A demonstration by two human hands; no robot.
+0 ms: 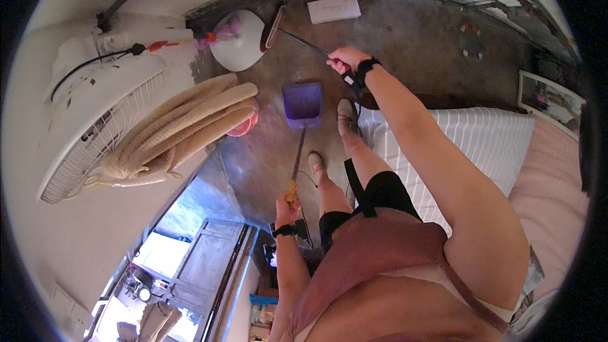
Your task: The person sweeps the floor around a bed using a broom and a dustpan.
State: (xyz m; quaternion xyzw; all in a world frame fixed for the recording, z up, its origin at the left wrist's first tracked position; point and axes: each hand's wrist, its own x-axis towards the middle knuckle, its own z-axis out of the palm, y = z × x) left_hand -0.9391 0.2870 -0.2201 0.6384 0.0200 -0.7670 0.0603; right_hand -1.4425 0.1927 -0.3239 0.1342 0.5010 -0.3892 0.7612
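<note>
My left hand [288, 205] is closed around the yellow grip of a long-handled dustpan. The purple dustpan [302, 101] lies on the dark floor in front of my feet. My right hand [350, 61] grips the handle of a broom. The broom head [274, 27] is at the floor beside a white rounded object [237, 40], and its bristles are on the side towards that object. Whether they touch cannot be told. Broom and dustpan are apart. Dark straps are around both wrists.
A white box [334, 9] lies near the far wall. Left are a wall fan [102, 128], hanging beige towels [180, 128] and a pink-red container [244, 123]. A bed with a striped cover [475, 137] stands right, a framed picture or mirror [551, 102] beyond it. A scale-like disc [470, 42] is on the floor.
</note>
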